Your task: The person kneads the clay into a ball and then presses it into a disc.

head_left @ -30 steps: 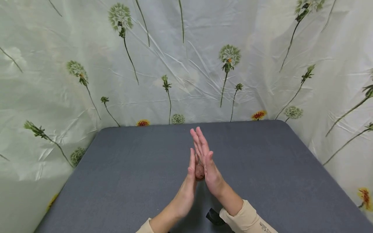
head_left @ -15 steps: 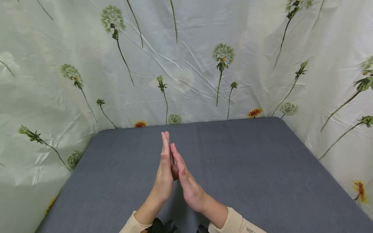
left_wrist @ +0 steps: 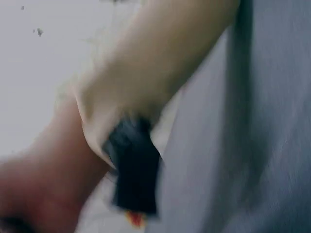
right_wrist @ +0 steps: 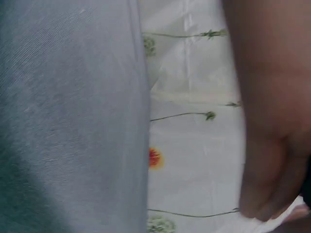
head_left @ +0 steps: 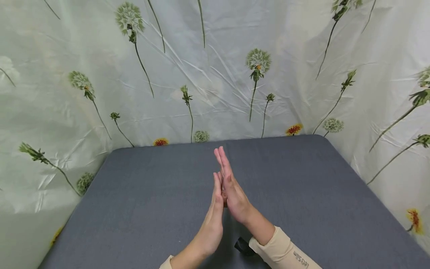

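A small reddish-brown lump (head_left: 225, 201), perhaps soft clay, is pressed between two flat palms above the table's middle. Most of it is hidden; only a bit shows in the head view. The left hand (head_left: 212, 222) has straight fingers pointing forward and sits closer to the body. Set further forward, the right hand (head_left: 236, 200) also has straight fingers, its tips beyond the left ones. In the right wrist view a dim, blurred hand (right_wrist: 272, 131) fills the right side. The left wrist view shows a blurred sleeve (left_wrist: 146, 73) and part of a hand, without the lump.
A dark grey cloth-covered table (head_left: 151, 186) spreads beneath the hands. Behind it and along both sides hangs a pale curtain (head_left: 215, 74) printed with dandelions. A black device (head_left: 243, 246) is by the right cuff (head_left: 268, 241).
The palms rub back and forth around the lump. Half a second ago they were further left with the left fingertips ahead; now they are back right, with the right fingertips ahead.
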The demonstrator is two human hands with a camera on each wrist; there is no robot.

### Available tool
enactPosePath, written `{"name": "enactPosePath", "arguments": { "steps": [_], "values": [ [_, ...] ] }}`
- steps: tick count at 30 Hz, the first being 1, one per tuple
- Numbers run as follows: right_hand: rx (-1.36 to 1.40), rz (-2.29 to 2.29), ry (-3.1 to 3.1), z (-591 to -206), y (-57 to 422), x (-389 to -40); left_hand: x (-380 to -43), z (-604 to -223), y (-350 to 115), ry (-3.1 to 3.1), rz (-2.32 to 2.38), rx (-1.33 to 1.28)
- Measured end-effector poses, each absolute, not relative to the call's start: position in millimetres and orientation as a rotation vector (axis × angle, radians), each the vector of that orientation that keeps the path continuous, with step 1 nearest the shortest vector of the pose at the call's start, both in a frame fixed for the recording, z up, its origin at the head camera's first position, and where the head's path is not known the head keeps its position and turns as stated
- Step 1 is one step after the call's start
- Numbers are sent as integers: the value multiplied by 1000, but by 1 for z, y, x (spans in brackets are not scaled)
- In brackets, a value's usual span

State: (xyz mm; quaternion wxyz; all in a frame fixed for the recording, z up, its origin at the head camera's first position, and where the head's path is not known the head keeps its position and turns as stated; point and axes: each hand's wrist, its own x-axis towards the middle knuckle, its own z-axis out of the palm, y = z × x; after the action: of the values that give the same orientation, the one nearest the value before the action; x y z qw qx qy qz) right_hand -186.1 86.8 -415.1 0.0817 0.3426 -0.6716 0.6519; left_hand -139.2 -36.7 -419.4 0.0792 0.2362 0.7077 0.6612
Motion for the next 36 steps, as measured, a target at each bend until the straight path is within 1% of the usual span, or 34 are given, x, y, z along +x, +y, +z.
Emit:
{"name": "enactPosePath", "arguments": {
  "steps": [5,12,18,23,29,36],
  "values": [
    [1009,2040,-2059,-423,89,-191,-135,-414,-34,2134,2020,643],
    [1012,2131,-2110,-430,72,-182,-143,-413,-47,2327,2059,636],
    [1085,2018,-2190,-437,52,-163,-155,-419,-66,2417,2106,563],
    [1101,1819,-2134,-431,51,-157,-166,-425,-69,2317,2118,589],
    [1074,1697,-2115,-420,65,-165,-163,-428,-52,2199,2126,697],
    [997,2004,-2091,-421,81,-186,-142,-424,-37,2275,2005,716]
  ]
}}
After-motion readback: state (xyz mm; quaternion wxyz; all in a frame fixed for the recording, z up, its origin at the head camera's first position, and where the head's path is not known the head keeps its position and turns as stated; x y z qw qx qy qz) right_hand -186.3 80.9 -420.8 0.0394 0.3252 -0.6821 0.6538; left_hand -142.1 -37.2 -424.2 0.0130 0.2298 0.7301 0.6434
